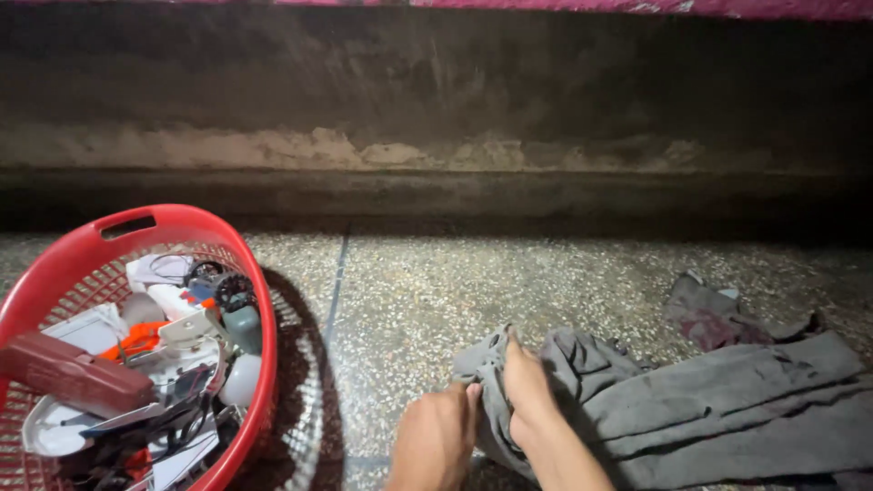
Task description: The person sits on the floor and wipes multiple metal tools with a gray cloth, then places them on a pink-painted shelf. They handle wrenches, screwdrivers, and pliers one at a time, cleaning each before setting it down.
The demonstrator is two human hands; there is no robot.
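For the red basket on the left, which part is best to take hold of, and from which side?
Probably the slot handle cut into the far rim of the red basket, coming from above: fingers can hook through it. The rest of the rim is smooth, and the inside is crowded with a dark red case and loose white parts.

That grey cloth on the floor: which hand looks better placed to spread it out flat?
Probably the right hand: it lies on top of the grey cloth, with most of the fabric stretching off to its side. The left hand only pinches the near edge.
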